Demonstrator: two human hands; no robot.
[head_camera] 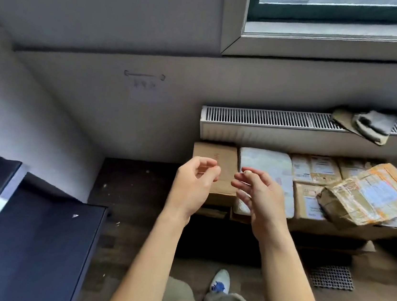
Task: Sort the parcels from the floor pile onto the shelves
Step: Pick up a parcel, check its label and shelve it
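Left hand [192, 184] and right hand [261, 200] are up, fingers loosely curled, holding nothing, fingertips close together. Just past them sit the brown box [227, 154] and white parcel [268, 162]. The crumpled taped parcel [371, 199] lies well right of the right fingers, with the radiator [269, 131] beyond.

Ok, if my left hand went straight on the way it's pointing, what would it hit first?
Probably the plain brown box at the pile's left end: your left hand, empty, points right at it. Depth is hard to judge from one view.
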